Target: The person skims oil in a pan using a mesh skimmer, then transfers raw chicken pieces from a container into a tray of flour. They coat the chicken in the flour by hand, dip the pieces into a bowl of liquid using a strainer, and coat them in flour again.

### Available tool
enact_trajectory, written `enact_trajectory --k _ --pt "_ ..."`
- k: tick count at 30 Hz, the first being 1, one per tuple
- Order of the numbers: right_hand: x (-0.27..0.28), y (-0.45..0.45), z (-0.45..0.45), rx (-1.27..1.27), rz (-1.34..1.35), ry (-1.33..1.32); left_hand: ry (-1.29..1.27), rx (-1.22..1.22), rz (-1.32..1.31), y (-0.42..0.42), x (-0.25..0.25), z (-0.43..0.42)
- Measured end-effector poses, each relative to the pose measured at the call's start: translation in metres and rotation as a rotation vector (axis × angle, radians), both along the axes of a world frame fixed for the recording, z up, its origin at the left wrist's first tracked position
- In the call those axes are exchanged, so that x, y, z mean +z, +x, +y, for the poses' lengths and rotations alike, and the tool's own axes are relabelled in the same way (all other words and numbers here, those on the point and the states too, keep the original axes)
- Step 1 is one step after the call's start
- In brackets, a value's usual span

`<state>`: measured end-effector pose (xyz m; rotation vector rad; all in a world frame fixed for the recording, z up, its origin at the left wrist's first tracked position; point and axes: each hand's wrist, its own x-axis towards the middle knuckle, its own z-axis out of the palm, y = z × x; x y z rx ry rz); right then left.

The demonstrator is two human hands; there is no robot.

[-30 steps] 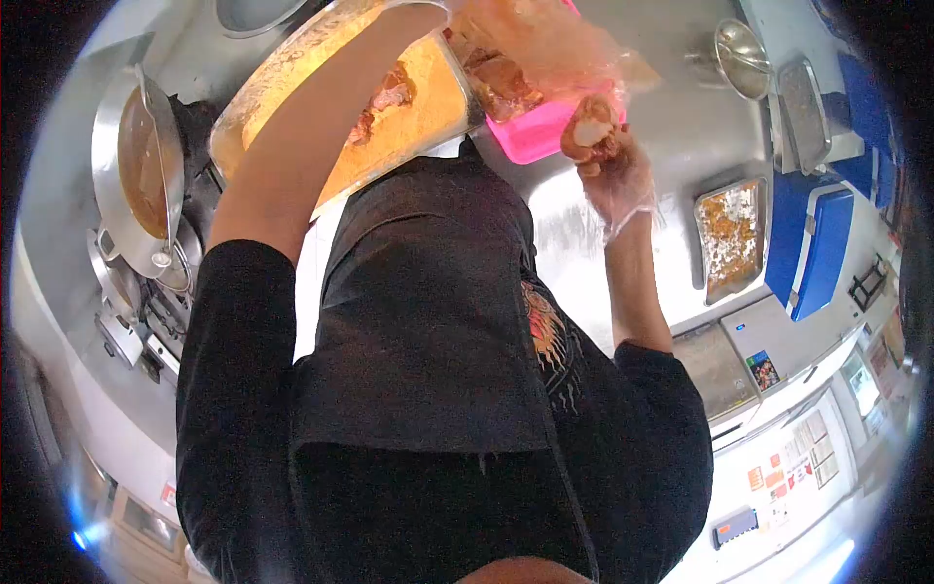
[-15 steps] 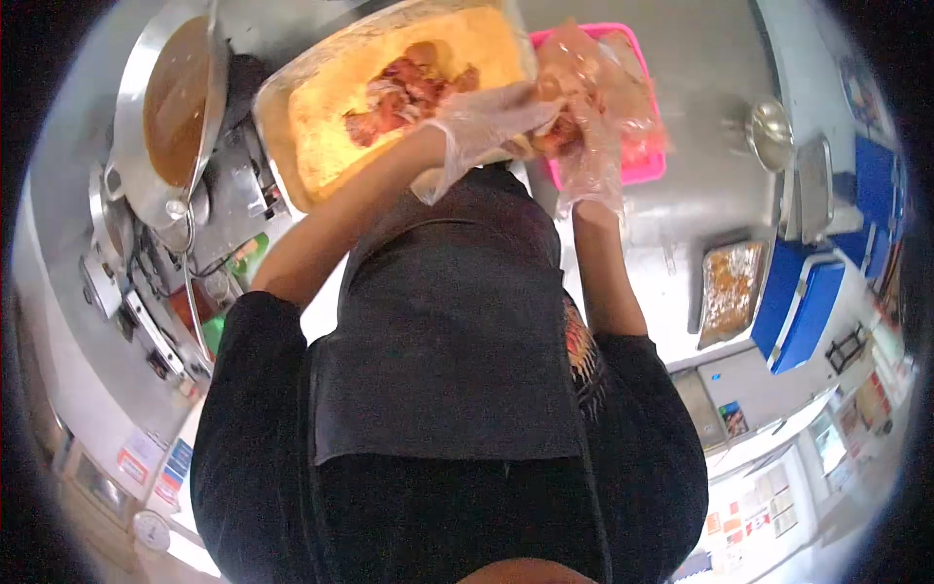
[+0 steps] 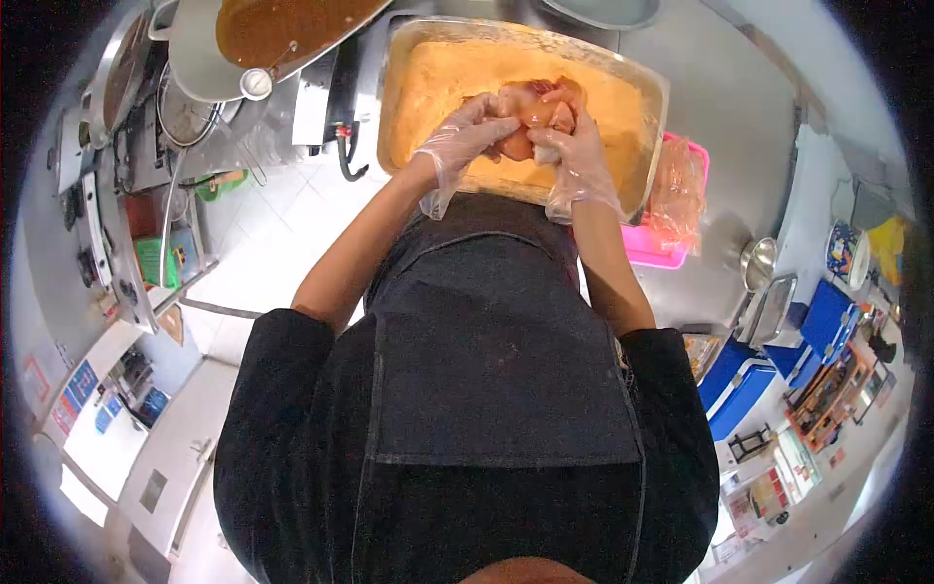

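Forearms converging, the gloved left hand (image 3: 467, 138) and right hand (image 3: 582, 161) clasp raw meat (image 3: 541, 103) over a metal pan (image 3: 652, 122).

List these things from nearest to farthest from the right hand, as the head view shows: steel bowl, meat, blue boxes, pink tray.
From the right hand:
1. Meat: touching it, held between both hands.
2. Pink tray: just to the right.
3. Steel bowl: farther right.
4. Blue boxes: lower right, beyond the bowl.

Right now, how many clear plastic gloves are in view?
2: one on the left hand, one on the right hand, both holding meat over the tray. No others show.
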<state>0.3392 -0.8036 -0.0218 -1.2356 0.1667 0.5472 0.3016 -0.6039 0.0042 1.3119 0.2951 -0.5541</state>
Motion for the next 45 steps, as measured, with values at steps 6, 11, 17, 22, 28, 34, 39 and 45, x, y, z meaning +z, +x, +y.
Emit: enact_trajectory --k 6,11,17,22,28,34,39,45 --pt "0.000 -0.022 0.043 -0.188 0.128 0.090 -0.024 -0.063 0.020 -0.011 -0.004 0.037" --pt "0.037 -0.033 0.056 -0.238 0.299 0.209 -0.053 -0.080 0.106 -0.008 -0.030 0.074" --pt "-0.004 -0.050 0.009 -0.593 0.142 0.069 0.589 -0.159 -0.126 0.000 -0.067 0.102" --pt "-0.015 -0.040 -0.025 -0.648 0.083 -0.066 0.737 -0.277 -0.382 0.016 -0.074 0.083" --pt "-0.005 0.016 -0.044 -0.473 -0.060 -0.403 0.517 -0.307 -0.211 0.051 -0.024 0.044" --pt "-0.089 0.097 -0.106 0.320 -0.649 -1.516 1.368 -0.692 -0.451 0.104 -0.152 0.072" --pt "-0.102 0.097 -0.106 0.488 -1.068 -1.628 1.677 -0.622 -0.559 0.092 -0.177 0.075" --pt "-0.126 0.092 -0.120 0.691 -0.871 -1.460 1.494 -0.801 -0.136 0.089 -0.160 0.074"
